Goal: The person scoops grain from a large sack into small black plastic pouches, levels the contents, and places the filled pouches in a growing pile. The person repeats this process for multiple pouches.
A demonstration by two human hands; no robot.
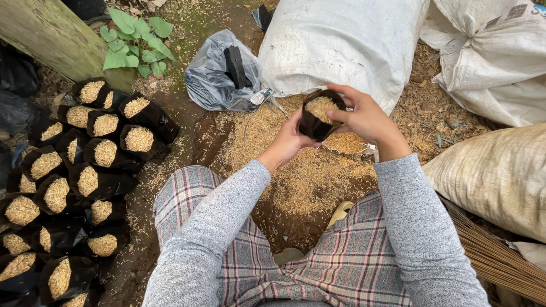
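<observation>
A small black plastic nursery bag [316,124], filled near its top with tan husks, is held up between both hands above a loose heap of husks [301,170] on the ground. My left hand [288,142] cups the bag from below and behind. My right hand [364,118] grips the bag's rim from the right, thumb over the opening. Grey sleeves cover both arms, and plaid trousers cover my knees on either side of the heap.
Several filled black bags [85,170] stand packed together at the left. A large white woven sack [341,45] lies behind the heap, another [495,62] at the right, a tan sack [500,176] nearer. A crumpled grey plastic bag [219,77] and a green plant [136,42] lie beyond.
</observation>
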